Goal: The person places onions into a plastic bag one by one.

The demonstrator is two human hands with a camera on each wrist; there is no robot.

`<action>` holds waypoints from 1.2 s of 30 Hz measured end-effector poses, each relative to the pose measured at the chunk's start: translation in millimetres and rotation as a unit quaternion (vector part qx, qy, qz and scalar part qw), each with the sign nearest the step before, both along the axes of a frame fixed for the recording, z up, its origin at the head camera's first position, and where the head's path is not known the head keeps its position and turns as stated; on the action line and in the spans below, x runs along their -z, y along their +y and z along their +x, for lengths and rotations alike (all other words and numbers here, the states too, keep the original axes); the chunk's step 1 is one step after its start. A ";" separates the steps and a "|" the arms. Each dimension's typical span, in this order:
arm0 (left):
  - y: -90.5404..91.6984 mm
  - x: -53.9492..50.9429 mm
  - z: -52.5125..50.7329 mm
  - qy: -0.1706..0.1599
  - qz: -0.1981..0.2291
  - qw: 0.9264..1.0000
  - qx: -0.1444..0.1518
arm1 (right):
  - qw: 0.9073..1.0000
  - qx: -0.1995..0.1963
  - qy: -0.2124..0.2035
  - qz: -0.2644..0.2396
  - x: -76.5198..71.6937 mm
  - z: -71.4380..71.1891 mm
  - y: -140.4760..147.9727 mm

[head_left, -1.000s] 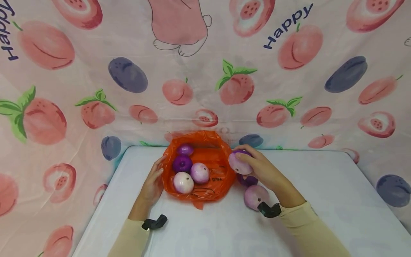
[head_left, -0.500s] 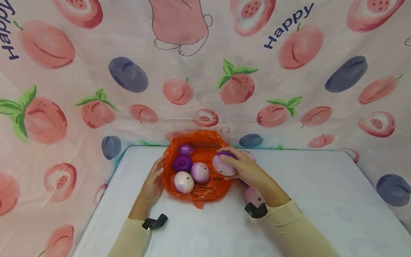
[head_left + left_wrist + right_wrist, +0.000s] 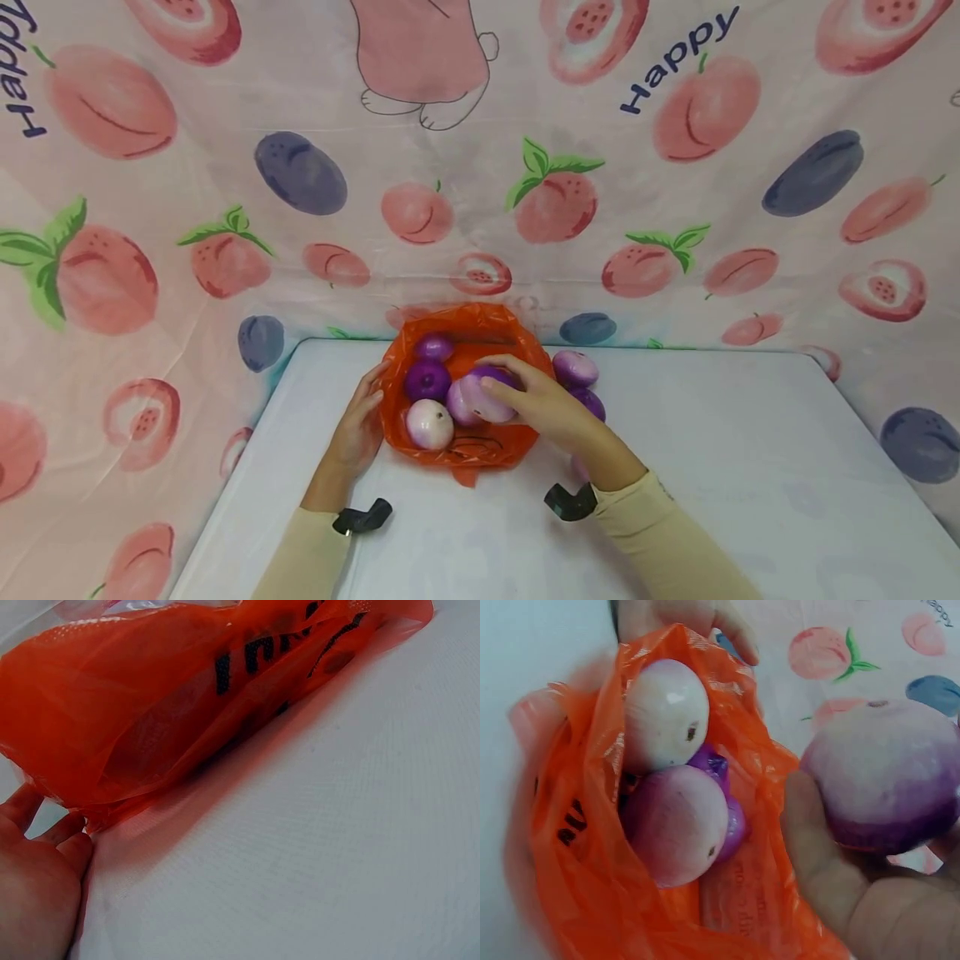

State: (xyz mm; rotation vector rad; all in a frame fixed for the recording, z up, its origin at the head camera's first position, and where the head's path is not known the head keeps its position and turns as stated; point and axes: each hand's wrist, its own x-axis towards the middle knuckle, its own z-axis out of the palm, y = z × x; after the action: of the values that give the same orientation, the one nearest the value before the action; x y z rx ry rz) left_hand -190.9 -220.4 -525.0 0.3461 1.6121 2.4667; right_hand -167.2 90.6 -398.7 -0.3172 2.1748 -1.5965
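An orange plastic bag stands with its mouth open, several purple and whitish onions inside, among them a pale one and a dark purple one. My right hand grips a purple-and-white onion above the bag's opening; the right wrist view shows this held onion between thumb and fingers. My left hand rests against the bag's left side with its fingers spread along it. In the left wrist view those fingertips touch the orange bag.
To the right of the bag lie a light purple onion and a darker one, with another mostly hidden behind my right wrist. A fruit-print cloth hangs behind the white table.
My right hand has carried the onion leftward from the bag's right edge to over its inside, uncovering onions on the table. My left hand has stayed in place.
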 end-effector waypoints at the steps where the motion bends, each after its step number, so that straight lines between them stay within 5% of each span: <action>1: 0.4 0.1 -0.1 0.000 -0.001 1.000 0.000 | 1.000 -0.006 0.007 0.007 1.3 0.4 -0.9; 13: 0.9 0.2 0.6 -0.001 0.002 1.000 -0.001 | 0.996 -0.034 0.053 0.065 24.4 -2.6 -12.3; 36: -0.2 3.2 -1.6 0.011 0.005 1.000 0.000 | 0.996 0.036 0.032 0.081 55.7 -14.5 -24.4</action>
State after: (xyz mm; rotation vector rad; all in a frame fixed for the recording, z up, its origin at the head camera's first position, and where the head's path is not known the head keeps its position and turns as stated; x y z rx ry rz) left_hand -192.5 -220.6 -528.3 0.3750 1.6088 2.4794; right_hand -181.7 66.3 -454.3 -0.2455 2.3733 -1.4529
